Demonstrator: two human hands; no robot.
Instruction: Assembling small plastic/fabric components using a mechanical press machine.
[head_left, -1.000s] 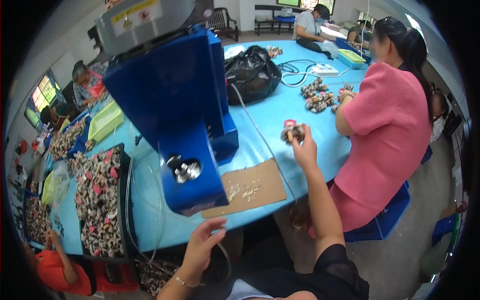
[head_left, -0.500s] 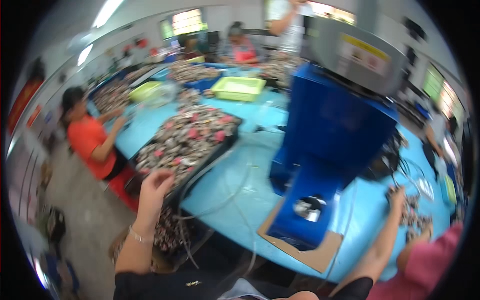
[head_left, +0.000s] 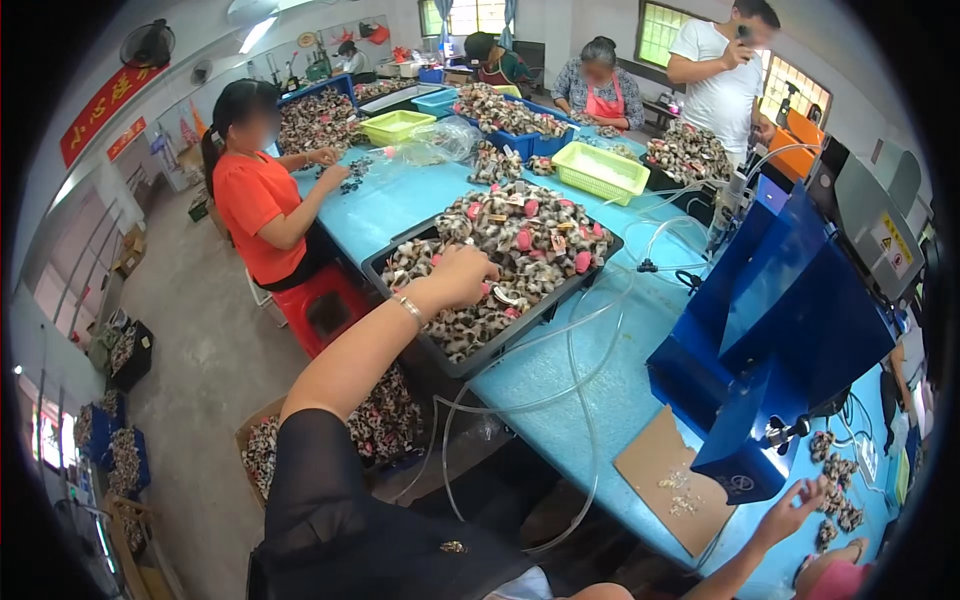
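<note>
My left hand (head_left: 465, 276) reaches over a black tray (head_left: 462, 366) heaped with small furry plush pieces (head_left: 500, 240), spotted grey, black and white, some with pink parts. Its fingers curl down against the heap; what they pinch, if anything, is hidden. At the lower right, my right hand (head_left: 792, 514) has its fingers apart, with nothing seen in them. It is beside a loose row of similar plush pieces (head_left: 838, 478) on the blue table. Between my hands stands a blue machine (head_left: 770, 330) with a grey top.
Clear hoses (head_left: 592, 400) loop over the table's near edge. Brown cardboard (head_left: 680, 490) with small scraps lies by the machine. A yellow-green basket (head_left: 600, 175) stands farther back. A person in orange (head_left: 258, 200) works at left; a pink sleeve (head_left: 840, 580) is close to my right hand.
The view has swung right and sharpened. My left hand has moved from the tray's near side onto the heap. My right hand has come nearer, toward the machine's front.
</note>
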